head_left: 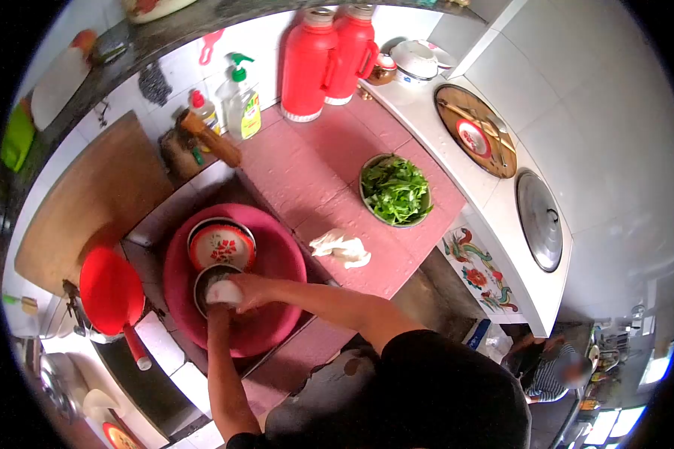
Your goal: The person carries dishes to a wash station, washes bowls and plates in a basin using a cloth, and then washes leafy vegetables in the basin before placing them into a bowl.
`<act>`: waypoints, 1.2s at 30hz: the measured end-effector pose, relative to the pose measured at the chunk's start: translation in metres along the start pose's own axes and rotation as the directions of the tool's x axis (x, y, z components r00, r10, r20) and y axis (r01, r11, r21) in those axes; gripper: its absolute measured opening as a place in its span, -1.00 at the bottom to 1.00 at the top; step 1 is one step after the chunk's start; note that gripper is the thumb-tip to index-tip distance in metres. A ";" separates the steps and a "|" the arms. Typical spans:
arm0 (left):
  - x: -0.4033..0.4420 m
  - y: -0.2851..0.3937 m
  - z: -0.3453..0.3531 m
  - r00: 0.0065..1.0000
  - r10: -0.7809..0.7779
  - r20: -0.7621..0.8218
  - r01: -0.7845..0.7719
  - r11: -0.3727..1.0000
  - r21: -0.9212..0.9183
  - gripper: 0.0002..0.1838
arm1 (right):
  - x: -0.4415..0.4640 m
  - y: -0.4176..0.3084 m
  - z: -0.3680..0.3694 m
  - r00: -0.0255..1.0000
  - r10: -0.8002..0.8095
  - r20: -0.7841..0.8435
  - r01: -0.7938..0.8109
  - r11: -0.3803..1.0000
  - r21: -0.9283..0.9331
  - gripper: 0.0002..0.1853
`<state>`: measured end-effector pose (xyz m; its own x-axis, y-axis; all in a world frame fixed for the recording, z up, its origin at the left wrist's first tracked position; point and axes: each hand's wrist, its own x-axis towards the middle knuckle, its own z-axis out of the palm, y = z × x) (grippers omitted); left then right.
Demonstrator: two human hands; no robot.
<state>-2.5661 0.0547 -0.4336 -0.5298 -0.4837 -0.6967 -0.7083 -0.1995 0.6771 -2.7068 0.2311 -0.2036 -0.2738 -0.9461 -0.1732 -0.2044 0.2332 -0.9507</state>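
Above a metal bowl (201,284) in a pink basin (283,243), a right hand (252,290) is clamped on the side of a small white item (224,292); the left hand (219,314) meets it at the near edge, its grip too hidden to tell. A floral enamel dish (222,250) sits just beside the bowl. On the pink-tiled bench (299,179) stand 2 red flasks (307,71) and leafy greens (395,187) in a dish.
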 end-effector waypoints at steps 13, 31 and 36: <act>-0.200 0.251 0.155 0.833 0.546 0.091 -0.456 0.769 -0.447 -0.58 | -0.151 -0.003 -0.196 0.958 -0.193 -0.212 0.246 0.933 0.262 -0.30; -0.149 0.146 0.157 0.925 0.277 -0.260 -0.258 0.960 0.105 -0.62 | -0.639 0.273 -0.497 0.116 -0.274 -0.955 -0.883 0.412 -0.226 -0.13; -0.144 0.117 0.142 0.974 0.060 -0.219 -0.061 0.998 0.002 -0.70 | -0.620 0.280 -0.534 0.121 -0.227 -0.966 -0.961 0.218 -0.171 -0.21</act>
<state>-2.6391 0.2223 -0.2882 -0.4557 -0.6699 -0.5861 -0.6759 -0.1681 0.7176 -3.0961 1.0031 -0.2251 -0.8948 0.0501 0.4437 0.0575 0.9983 0.0033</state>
